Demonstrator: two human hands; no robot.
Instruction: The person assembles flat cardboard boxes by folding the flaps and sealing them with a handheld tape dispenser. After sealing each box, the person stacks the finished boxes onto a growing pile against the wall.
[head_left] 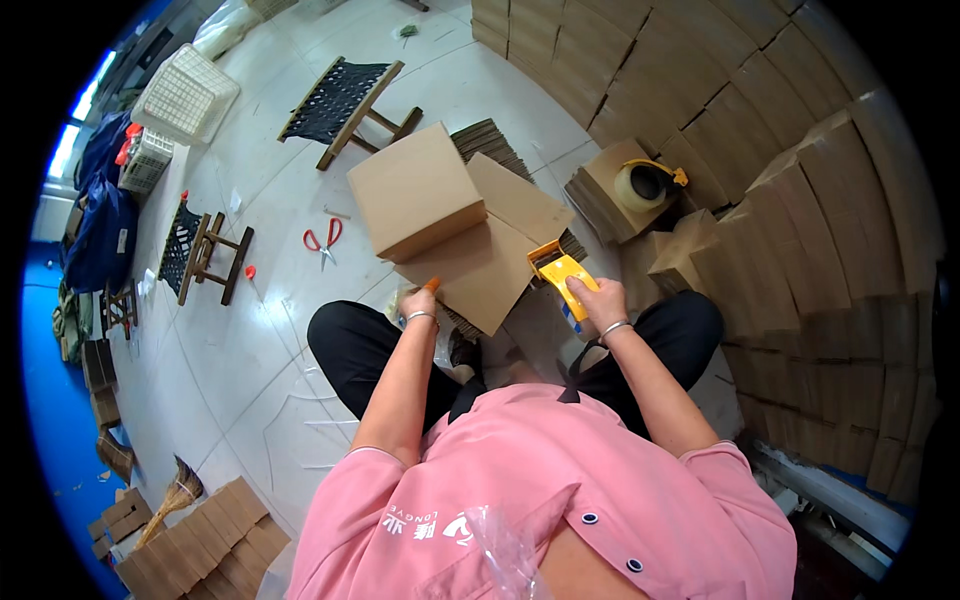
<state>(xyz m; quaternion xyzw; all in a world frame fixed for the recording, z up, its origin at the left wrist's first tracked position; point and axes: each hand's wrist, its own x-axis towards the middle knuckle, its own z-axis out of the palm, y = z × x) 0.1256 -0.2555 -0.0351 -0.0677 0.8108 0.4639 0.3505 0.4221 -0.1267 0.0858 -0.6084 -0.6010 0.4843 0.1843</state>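
Note:
My right hand (602, 303) is wrapped round a yellow tape dispenser (562, 276), its head at the right edge of a flat cardboard carton (480, 275). My left hand (415, 303) grips that carton's left edge, with an orange cover on the thumb lying on top; the other fingers are partly hidden. Just beyond, a closed cardboard box (415, 190) rests partly over the flat carton. Under them lies a stack of flattened cartons (490, 146), whose edges show at the back and sides.
Red-handled scissors (322, 242) lie on the tiled floor to the left. Two folding stools (345, 105) (202, 250) stand farther off. A second tape dispenser (645, 186) sits on cartons at right, before a wall of stacked boxes (800, 230). White baskets (187, 95) stand far left.

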